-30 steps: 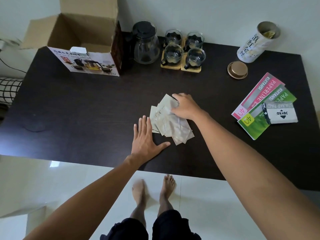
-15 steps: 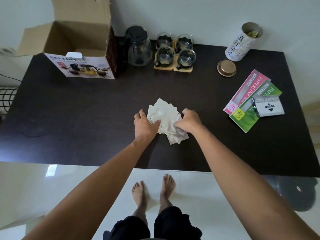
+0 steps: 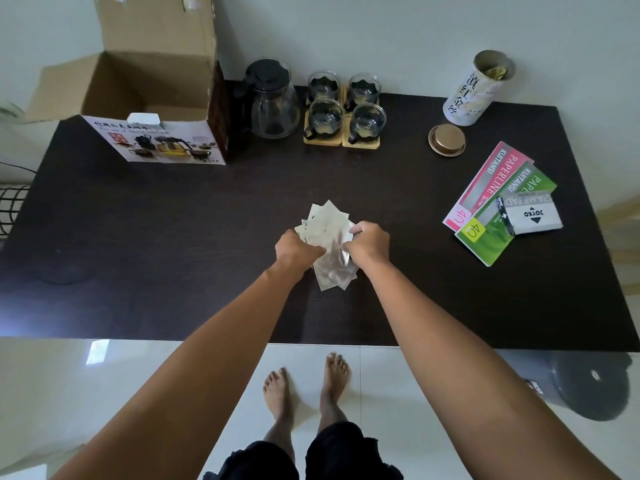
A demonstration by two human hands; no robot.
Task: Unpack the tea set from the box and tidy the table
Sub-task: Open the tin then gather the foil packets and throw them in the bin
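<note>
A heap of pale tea sachets (image 3: 325, 225) lies in the middle of the dark table (image 3: 156, 237). My left hand (image 3: 296, 249) grips the heap from the left and my right hand (image 3: 369, 242) grips it from the right, fingers curled into the sachets. At the back stand a glass teapot (image 3: 273, 102) with a black lid and several glass cups (image 3: 344, 105) on wooden coasters. The open cardboard box (image 3: 152, 95) sits at the back left. An open white tin (image 3: 476, 90) stands at the back right, its gold lid (image 3: 446, 140) on the table in front of it.
Pink and green receipt books (image 3: 491, 202) with a stamp pad box (image 3: 531, 214) on top lie at the right. A dark round bin (image 3: 585, 386) stands on the floor under the table's right front corner. My bare feet show on the white tiles.
My left hand went from lying flat beside the sachets to gripping them. My right hand came nearer and closed on the heap's right side, so the heap is bunched tighter.
</note>
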